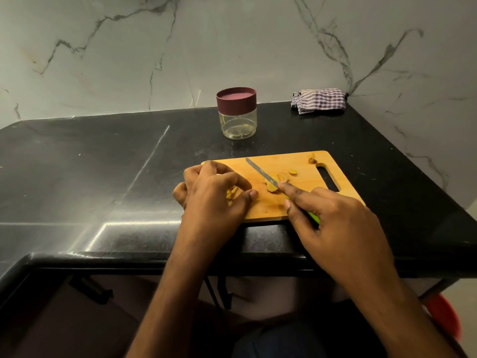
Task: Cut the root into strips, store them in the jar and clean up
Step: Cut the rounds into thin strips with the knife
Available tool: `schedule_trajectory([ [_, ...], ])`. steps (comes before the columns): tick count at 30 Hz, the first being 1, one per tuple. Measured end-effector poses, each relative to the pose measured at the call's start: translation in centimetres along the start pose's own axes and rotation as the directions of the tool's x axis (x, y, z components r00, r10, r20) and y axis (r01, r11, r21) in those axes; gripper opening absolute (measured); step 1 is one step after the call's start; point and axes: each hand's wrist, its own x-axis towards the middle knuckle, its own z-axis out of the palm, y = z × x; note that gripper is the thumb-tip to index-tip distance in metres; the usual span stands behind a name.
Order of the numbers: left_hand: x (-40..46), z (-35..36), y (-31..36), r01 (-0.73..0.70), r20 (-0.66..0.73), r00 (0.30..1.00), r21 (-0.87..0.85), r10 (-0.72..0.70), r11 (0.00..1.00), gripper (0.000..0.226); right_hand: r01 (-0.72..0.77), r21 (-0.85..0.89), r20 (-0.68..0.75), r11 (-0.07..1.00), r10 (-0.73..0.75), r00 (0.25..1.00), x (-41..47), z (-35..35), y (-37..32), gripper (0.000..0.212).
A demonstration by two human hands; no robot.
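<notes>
While the left hand (pixel 216 188) pinches cut strips (pixel 231 193) aside, the right hand (pixel 333 215) grips the knife (pixel 263 174) over root slices (pixel 275 180), clearing room to cut.

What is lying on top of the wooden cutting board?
On the cutting board: pale root slices, a scrap, and the knife in the right hand. Left hand covers yellowish strips; their number is hidden.

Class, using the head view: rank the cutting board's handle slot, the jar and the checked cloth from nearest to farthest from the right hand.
From the right hand:
1. Handle slot, at the board's right end, just beyond the knuckles.
2. Jar, behind the board, lid on.
3. Checked cloth, in the far right corner by the wall.
</notes>
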Motion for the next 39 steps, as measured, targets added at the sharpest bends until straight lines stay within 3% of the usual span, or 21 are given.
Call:
schedule_trajectory([
  [4,0.2,0.1,0.0,-0.073,0.026,0.997,0.001,0.073,0.997,0.003,0.0,0.001,0.0,1.0,0.0,1.0,0.0,0.0,-0.1,0.04],
  [11,0.2,0.2,-0.4,-0.21,0.078,0.974,-0.043,0.212,0.977,0.012,0.002,0.015,-0.001,1.0,-0.002,1.0,0.0,-0.1,-0.2,0.04],
  [14,0.1,0.1,-0.2,-0.188,0.038,0.981,-0.048,0.19,0.981,0.02,-0.001,0.014,0.002,1.0,0.001,1.0,0.0,-0.2,-0.2,0.04],
  [19,-0.3,0.1,0.1,-0.054,-0.004,0.999,-0.024,0.054,0.998,0.055,-0.005,0.019,0.018,1.0,0.004,1.0,-0.2,-0.4,-0.3,0.039],
  [25,-0.1,0.1,0.4,-0.04,-0.013,0.999,-0.024,0.039,0.999,0.029,-0.02,0.044,0.032,0.999,0.019,0.999,0.0,-0.6,-0.5,0.04],
  [32,-0.4,0.0,0.0,-0.076,-0.038,0.997,-0.065,0.074,0.995,0.047,-0.051,0.087,0.076,0.995,0.044,0.996,-0.7,-1.5,-1.4,0.042],
  [39,-0.4,-0.4,0.2,-0.048,-0.008,0.999,-0.117,0.048,0.992,0.014,-0.05,0.124,0.215,0.991,0.022,0.976,-1.4,-2.2,-2.1,0.041],
])
